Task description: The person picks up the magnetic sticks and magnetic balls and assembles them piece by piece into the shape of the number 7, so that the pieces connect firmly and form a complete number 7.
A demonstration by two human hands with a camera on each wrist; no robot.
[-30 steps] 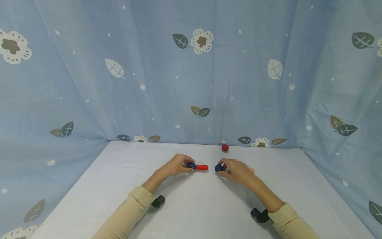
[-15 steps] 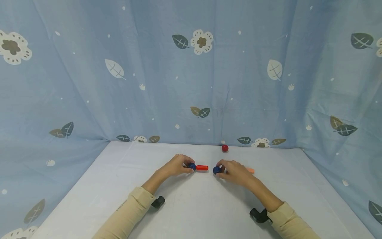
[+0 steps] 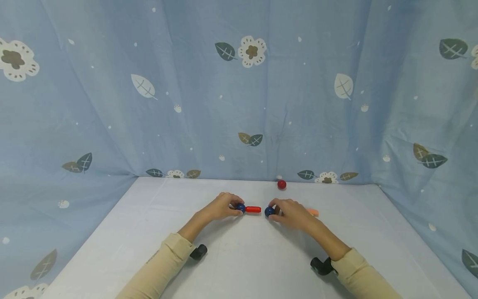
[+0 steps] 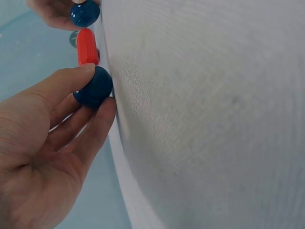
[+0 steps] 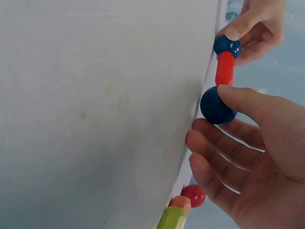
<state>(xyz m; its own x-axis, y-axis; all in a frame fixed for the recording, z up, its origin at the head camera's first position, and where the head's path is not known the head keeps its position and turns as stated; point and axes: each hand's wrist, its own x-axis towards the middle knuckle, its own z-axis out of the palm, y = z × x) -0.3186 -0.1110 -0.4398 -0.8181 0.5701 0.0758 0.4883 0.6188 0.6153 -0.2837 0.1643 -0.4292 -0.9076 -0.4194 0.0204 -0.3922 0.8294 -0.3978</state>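
Note:
My left hand (image 3: 223, 206) pinches a dark blue ball (image 4: 96, 89) between thumb and fingers. A short red rod (image 3: 253, 209) extends to the right from that ball, lying along the tabletop. Just past the rod's free end is a second blue ball (image 3: 269, 212), held by my right hand (image 3: 293, 213) with the thumb on one side and fingers on the other. In the head view a narrow gap shows between this ball and the rod. From the right wrist, the ball (image 5: 215, 109) overlaps the rod's end, so contact cannot be judged there.
A red ball (image 3: 281, 185) lies at the table's back edge. Behind my right hand is an orange piece (image 3: 313, 212), with a green piece (image 5: 172, 218) against it in the right wrist view. A patterned blue curtain (image 3: 201, 116) borders the white table (image 3: 246, 257).
My right hand has slid left with its blue ball, narrowing the gap to the red rod. More of the orange piece shows behind it. My left hand stays in place.

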